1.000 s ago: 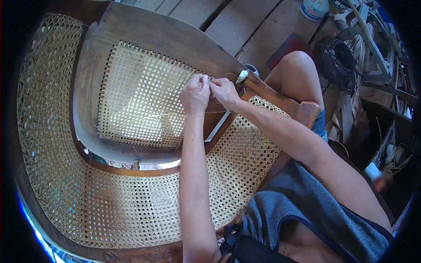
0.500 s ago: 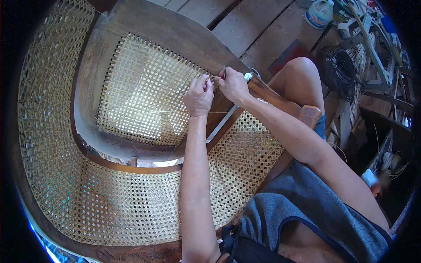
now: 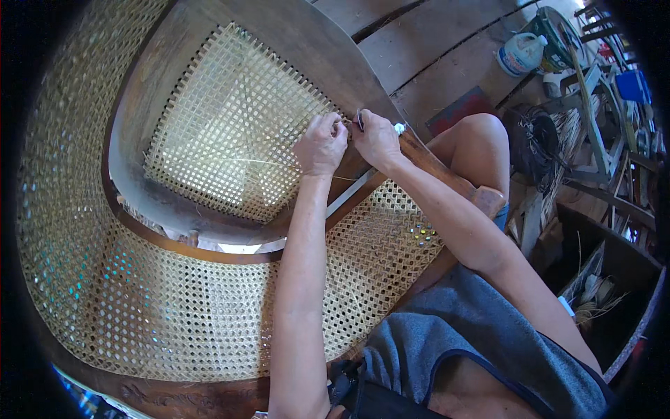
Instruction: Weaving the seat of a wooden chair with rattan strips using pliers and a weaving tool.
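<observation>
The wooden chair seat (image 3: 335,56) carries a panel of woven cane (image 3: 216,133), laced through holes along its edge. At the panel's right corner both hands work close together. My left hand (image 3: 323,145) is closed over the cane edge, thumb and fingers pinched; what lies between them is too small to make out. Just to its right, my right hand (image 3: 377,145) is closed around a slim tool with a white end (image 3: 399,128); the tool's kind is mostly hidden. A loose cane strand (image 3: 262,162) lies across the panel toward my left wrist.
The chair's curved cane back (image 3: 216,314) wraps round the left and near side. A wooden armrest (image 3: 440,167) passes under my right forearm, beside my bent knee. On the plank floor stand a plastic jug (image 3: 520,54), a dark wooden box (image 3: 611,244) and wood scraps.
The view has shifted slightly, so the chair sits a little higher and further left. Both hands stay at the same corner; my left fingers have turned and curled more.
</observation>
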`<state>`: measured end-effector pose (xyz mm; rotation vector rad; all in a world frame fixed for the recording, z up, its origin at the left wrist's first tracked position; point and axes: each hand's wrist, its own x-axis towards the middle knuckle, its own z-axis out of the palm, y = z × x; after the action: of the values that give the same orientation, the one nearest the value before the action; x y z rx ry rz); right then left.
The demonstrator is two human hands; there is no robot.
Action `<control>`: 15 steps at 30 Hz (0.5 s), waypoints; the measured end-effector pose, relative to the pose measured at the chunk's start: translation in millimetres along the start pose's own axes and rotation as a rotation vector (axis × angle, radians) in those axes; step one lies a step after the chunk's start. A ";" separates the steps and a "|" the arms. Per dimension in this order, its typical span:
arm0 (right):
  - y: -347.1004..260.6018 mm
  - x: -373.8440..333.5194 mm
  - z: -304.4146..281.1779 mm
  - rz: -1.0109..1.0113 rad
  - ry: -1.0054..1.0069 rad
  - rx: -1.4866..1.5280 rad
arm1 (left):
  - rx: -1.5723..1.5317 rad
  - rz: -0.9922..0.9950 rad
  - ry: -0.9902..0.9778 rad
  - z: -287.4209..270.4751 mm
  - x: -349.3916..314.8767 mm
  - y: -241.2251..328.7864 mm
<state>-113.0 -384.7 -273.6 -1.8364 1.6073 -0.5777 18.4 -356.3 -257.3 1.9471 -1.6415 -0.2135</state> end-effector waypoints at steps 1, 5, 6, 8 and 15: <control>-0.3 -0.1 -0.7 -0.035 0.000 -0.036 | -0.011 -0.010 -0.004 -0.7 0.3 0.9; 1.3 4.6 -4.0 -0.067 0.029 -0.048 | -0.057 -0.007 -0.011 0.5 0.7 0.7; 1.3 4.9 -4.7 -0.079 0.024 -0.055 | -0.060 -0.016 0.000 -0.8 0.8 0.2; 1.4 4.9 -6.5 -0.185 -0.016 -0.181 | -0.019 -0.005 -0.105 -2.7 1.9 -0.1; 1.8 11.6 -9.0 -0.397 -0.143 -0.492 | -0.039 -0.009 -0.070 -4.4 1.4 -2.5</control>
<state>-118.5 -397.8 -269.3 -2.5296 1.3748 -0.2094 22.9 -356.0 -254.7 1.9381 -1.6611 -0.3181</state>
